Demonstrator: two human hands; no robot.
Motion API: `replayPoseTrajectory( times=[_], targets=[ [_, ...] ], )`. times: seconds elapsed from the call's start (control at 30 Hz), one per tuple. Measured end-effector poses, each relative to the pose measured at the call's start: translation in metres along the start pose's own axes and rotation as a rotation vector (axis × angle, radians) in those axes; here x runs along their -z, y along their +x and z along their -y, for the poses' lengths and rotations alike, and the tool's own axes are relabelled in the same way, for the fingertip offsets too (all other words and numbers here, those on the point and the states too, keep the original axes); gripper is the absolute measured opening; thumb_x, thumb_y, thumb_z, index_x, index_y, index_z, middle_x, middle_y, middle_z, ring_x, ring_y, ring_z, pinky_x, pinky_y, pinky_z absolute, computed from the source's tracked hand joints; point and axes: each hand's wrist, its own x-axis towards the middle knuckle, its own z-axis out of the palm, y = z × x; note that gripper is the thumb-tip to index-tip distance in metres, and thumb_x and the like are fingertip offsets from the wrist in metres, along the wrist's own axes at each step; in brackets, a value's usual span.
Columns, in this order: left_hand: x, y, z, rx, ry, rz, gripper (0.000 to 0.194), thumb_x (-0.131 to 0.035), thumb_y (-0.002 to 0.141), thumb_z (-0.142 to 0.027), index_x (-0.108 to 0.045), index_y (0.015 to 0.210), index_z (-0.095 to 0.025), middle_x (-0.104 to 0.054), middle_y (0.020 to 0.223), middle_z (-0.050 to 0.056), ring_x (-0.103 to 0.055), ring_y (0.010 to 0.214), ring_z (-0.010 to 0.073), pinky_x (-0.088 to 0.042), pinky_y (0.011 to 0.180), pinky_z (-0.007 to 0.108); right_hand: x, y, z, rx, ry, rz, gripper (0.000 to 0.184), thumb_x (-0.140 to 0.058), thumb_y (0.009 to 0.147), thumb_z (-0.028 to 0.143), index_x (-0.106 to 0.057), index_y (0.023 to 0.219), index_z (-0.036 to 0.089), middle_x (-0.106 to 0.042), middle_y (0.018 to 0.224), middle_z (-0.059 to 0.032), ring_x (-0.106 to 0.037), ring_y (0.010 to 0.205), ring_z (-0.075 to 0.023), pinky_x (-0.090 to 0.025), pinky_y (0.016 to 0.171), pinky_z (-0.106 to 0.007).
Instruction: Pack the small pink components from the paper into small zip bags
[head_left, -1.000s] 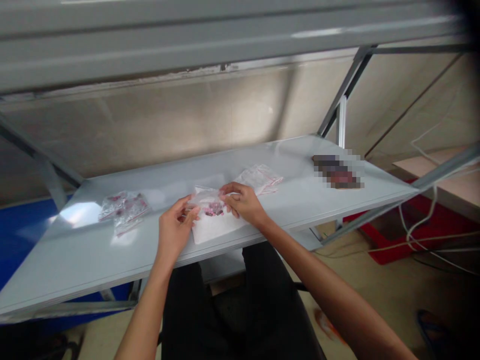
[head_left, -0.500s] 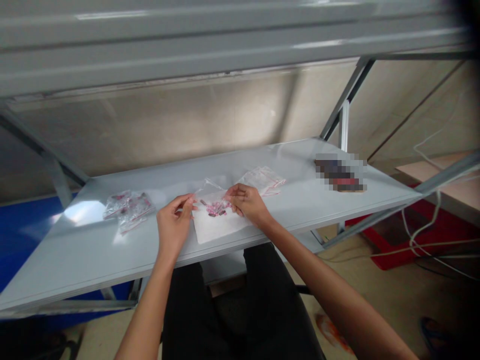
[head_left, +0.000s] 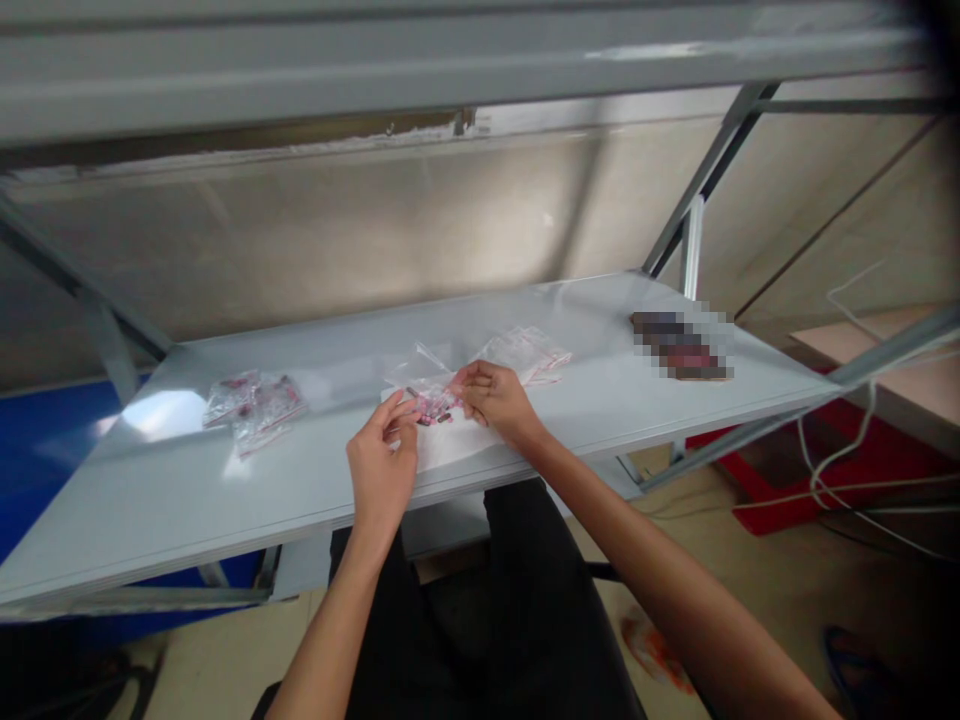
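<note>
Small pink and dark pieces (head_left: 444,417) lie in a loose pile on a white sheet (head_left: 450,450) near the table's front edge. My left hand (head_left: 384,455) is at the left side of this pile, its fingers bent and a little apart over the nearest pieces. A clear plastic bag (head_left: 422,366) spreads just behind the pile. Its right side is pinched between the thumb and fingers of my right hand (head_left: 495,400). The fingertips of that hand partly hide the bag's edge.
Filled clear bags (head_left: 259,405) lie to the left. More clear bags with red edges (head_left: 529,352) are behind my right hand. A pixelated dark object (head_left: 679,345) rests at the right. A grey shelf (head_left: 375,70) overhangs the grey table (head_left: 225,510).
My left hand has let go of the bag's left side and moved right, to the pile of pieces. My right hand stays on the bag. The view has tilted slightly.
</note>
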Motion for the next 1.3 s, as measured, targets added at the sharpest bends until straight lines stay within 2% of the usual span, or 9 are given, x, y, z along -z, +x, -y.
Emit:
replayPoseTrajectory(
  times=[0.17, 0.37, 0.73, 0.83, 0.93, 1.0, 1.1, 1.2, 1.3],
  targets=[
    [-0.001, 0.0, -0.001, -0.024, 0.053, -0.037, 0.042, -0.062, 0.088, -0.016, -0.066, 0.13, -0.016, -0.077, 0.118, 0.013, -0.076, 0.102, 0.025, -0.059, 0.097, 0.043, -0.001, 0.0, -0.002, 0.001, -0.018, 0.02, 0.034, -0.078, 0.07, 0.043, -0.062, 0.084, 0.017, -0.06, 0.061, 0.0019, -0.048, 0.043, -0.0084, -0.03, 0.035, -0.019],
    [-0.001, -0.002, 0.001, -0.027, 0.032, -0.018, 0.044, -0.06, 0.09, -0.018, -0.062, 0.135, -0.017, -0.074, 0.124, 0.014, -0.076, 0.103, 0.0253, -0.059, 0.097, 0.043, -0.002, 0.0, -0.001, 0.003, -0.028, -0.012, 0.031, -0.079, 0.069, 0.04, -0.062, 0.081, 0.017, -0.058, 0.059, 0.0029, -0.049, 0.044, -0.0081, -0.034, 0.04, -0.02],
    [-0.005, -0.003, -0.005, -0.093, 0.032, -0.001, 0.047, -0.061, 0.09, -0.018, -0.061, 0.137, -0.017, -0.072, 0.129, 0.014, -0.075, 0.106, 0.0239, -0.056, 0.102, 0.042, -0.003, 0.0, 0.0, -0.002, 0.023, -0.014, 0.034, -0.081, 0.069, 0.042, -0.062, 0.081, 0.018, -0.058, 0.06, 0.0031, -0.048, 0.042, -0.0078, -0.03, 0.036, -0.019],
    [-0.001, -0.003, -0.007, -0.113, 0.034, -0.009, 0.047, -0.06, 0.09, -0.019, -0.06, 0.137, -0.017, -0.071, 0.13, 0.013, -0.075, 0.106, 0.0231, -0.058, 0.099, 0.04, -0.005, 0.0, 0.002, 0.003, 0.054, -0.065, 0.037, -0.082, 0.067, 0.045, -0.062, 0.081, 0.018, -0.058, 0.063, 0.0032, -0.048, 0.041, -0.0073, -0.028, 0.035, -0.019],
    [0.023, 0.006, -0.005, -0.15, 0.176, -0.052, 0.041, -0.058, 0.091, -0.02, -0.064, 0.131, -0.017, -0.073, 0.127, 0.012, -0.074, 0.106, 0.0239, -0.059, 0.097, 0.04, 0.003, 0.001, 0.008, 0.035, 0.025, -0.147, 0.035, -0.079, 0.07, 0.045, -0.061, 0.082, 0.018, -0.059, 0.064, 0.0035, -0.046, 0.04, -0.0066, -0.029, 0.036, -0.02],
    [0.051, 0.019, -0.001, -0.199, 0.4, -0.057, 0.036, -0.057, 0.091, -0.021, -0.069, 0.124, -0.017, -0.073, 0.126, 0.012, -0.073, 0.108, 0.0261, -0.058, 0.098, 0.044, 0.018, 0.004, 0.013, 0.087, -0.06, -0.199, 0.03, -0.075, 0.075, 0.044, -0.062, 0.083, 0.018, -0.063, 0.067, 0.0016, -0.046, 0.042, -0.0069, -0.033, 0.04, -0.021],
    [0.099, 0.041, 0.011, -0.328, 0.808, -0.077, 0.038, -0.051, 0.09, -0.018, -0.071, 0.121, -0.012, -0.066, 0.138, 0.016, -0.061, 0.129, 0.0324, -0.045, 0.113, 0.051, 0.051, 0.008, 0.017, 0.197, -0.288, -0.331, 0.024, -0.07, 0.078, 0.039, -0.067, 0.082, 0.016, -0.069, 0.074, -0.0034, -0.052, 0.052, -0.0107, -0.04, 0.05, -0.024],
    [0.135, 0.052, 0.024, -0.252, 1.081, -0.027, 0.04, -0.047, 0.089, -0.014, -0.073, 0.12, -0.012, -0.071, 0.13, 0.016, -0.062, 0.126, 0.0352, -0.047, 0.109, 0.051, 0.077, 0.007, 0.019, 0.212, -0.622, -0.445, 0.021, -0.065, 0.081, 0.034, -0.074, 0.086, 0.015, -0.071, 0.076, -0.0061, -0.052, 0.056, -0.0142, -0.044, 0.059, -0.029],
    [0.147, 0.046, 0.031, -0.149, 1.164, -0.108, 0.037, -0.051, 0.094, -0.025, -0.075, 0.12, -0.014, -0.076, 0.118, 0.017, -0.07, 0.107, 0.038, -0.056, 0.09, 0.049, 0.078, -0.001, 0.022, 0.276, -0.935, -0.56, 0.034, -0.058, 0.086, 0.028, -0.075, 0.111, 0.014, -0.072, 0.099, -0.0133, -0.059, 0.069, -0.0201, -0.049, 0.07, -0.036]
  ],
)
